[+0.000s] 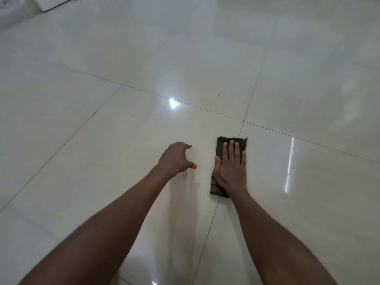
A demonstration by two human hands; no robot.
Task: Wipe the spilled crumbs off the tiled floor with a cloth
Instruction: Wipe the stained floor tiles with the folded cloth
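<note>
Right hand (231, 168) flat, fingers straight, pressing dark cloth (221, 150) on tiled floor (102, 140). Left hand (175, 159) loose, holds nothing. Orange crumb (218, 95) beyond cloth, well apart.

Glossy, smooth cream tiled floor (144, 68) mirrors light; the dark cloth (221, 146) looks matt, woven.

One cloth (223, 145), two hands, one crumb (219, 95)
</note>
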